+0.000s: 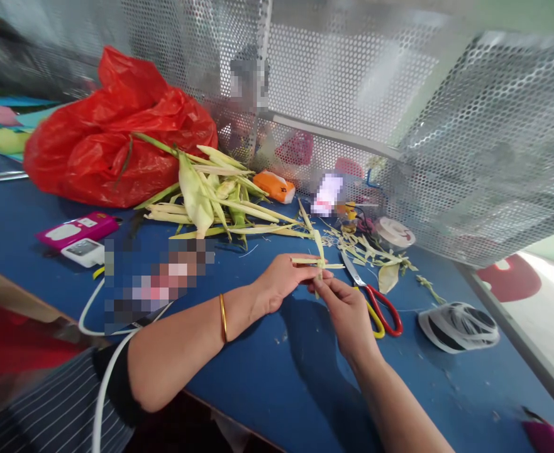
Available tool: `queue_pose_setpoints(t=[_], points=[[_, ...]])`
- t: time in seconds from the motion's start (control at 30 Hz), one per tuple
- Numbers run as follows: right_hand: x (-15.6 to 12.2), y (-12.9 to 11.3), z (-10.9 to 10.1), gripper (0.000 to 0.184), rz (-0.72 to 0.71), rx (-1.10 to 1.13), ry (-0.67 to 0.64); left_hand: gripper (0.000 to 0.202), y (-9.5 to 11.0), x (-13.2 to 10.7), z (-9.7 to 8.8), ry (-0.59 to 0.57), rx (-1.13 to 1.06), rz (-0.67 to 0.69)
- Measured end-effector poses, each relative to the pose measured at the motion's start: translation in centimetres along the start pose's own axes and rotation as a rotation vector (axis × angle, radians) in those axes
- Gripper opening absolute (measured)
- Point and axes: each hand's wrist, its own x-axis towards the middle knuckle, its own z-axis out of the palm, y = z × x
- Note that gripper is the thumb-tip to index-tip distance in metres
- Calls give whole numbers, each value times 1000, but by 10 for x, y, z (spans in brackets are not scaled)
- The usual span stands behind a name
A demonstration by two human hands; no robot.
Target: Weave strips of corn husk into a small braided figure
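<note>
Both of my hands meet over the blue table (277, 377). My left hand (281, 283) pinches thin pale-green leaf strips (318, 261) that cross each other between my fingers. My right hand (347, 311) pinches the same strips from below, its fingers closed on them. A gold bangle sits on my left wrist. Just behind my hands lies a pile of long green and yellow leaves (210, 195). Red-and-yellow-handled scissors (375, 302) lie on the table right beside my right hand.
A red plastic bag (111, 132) bulges at the back left. A pink phone (76, 229), a white device (84, 250), an orange cutter (275, 186), a tape roll (393, 233) and a coil of white strapping (458, 326) lie around. Perforated metal panels (446, 126) wall the back and right.
</note>
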Motion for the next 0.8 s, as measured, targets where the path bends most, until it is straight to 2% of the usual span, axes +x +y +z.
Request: queue_pose_setpoints(t=[0.2,0.37,0.47,0.53,0.57,0.63,0.73,0.8], points=[[0,-1,-2,23,-113,-66,-70,32,-1,1,-1,28,-59,-34],[-1,-6,-4,30,-156,-185,-99,25,3,2,-3,11,-46,-21],[2,-6,-9,37,-66,-229,36,18,7,3,-6,34,-22,-27],[6,-5,-14,37,-23,-143,184,18,9,5,-8,56,6,-60],[8,-4,-16,38,-25,-87,218,18,10,5,-10,50,18,-73],[10,-4,-18,39,-53,-37,159,16,9,6,-11,10,35,-84],[9,-5,-18,26,-101,-155,27,12,8,6,-12,-47,67,-96],[6,-5,-16,26,-128,-235,20,16,7,6,-12,-67,111,-117]])
